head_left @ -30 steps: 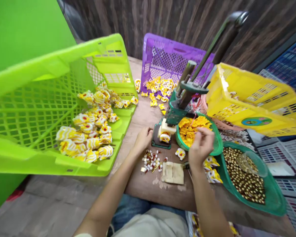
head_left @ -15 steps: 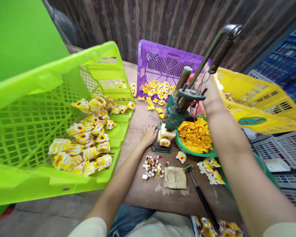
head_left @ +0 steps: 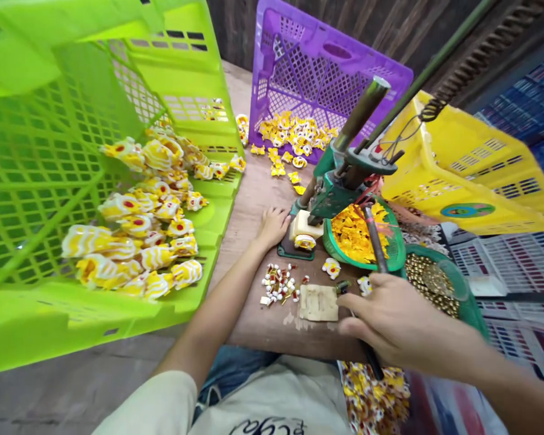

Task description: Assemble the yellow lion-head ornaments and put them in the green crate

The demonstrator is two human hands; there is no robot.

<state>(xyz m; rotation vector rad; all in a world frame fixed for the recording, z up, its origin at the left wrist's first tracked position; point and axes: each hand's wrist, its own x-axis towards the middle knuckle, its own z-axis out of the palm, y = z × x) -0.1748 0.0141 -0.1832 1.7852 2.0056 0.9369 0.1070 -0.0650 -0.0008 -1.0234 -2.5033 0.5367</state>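
Observation:
My left hand (head_left: 273,226) lies on the table at the left of a small green hand press (head_left: 330,193), its fingers touching the base. In the press sits a cream block (head_left: 306,223) over a yellow-and-white piece (head_left: 305,243). My right hand (head_left: 385,308) hovers over a black-handled hammer (head_left: 372,360), thumb and forefinger apart on either side of its handle. A dark rod (head_left: 375,238) extends upward from behind this hand; whether the hand touches it I cannot tell. Left of the hammer lie a worn beige pad (head_left: 318,303) and small red-and-white parts (head_left: 278,284).
A lime-green crate (head_left: 217,199) at left holds wrapped yellow-and-white pieces. A purple crate (head_left: 335,51) stands behind, a yellow crate (head_left: 462,175) at right. Green baskets hold orange pieces (head_left: 356,232) and gold beads (head_left: 430,281). The press lever (head_left: 435,69) juts up to the right.
My right hand has come down from behind the press to above the hammer. My left hand stays beside the press base. The view has tilted down.

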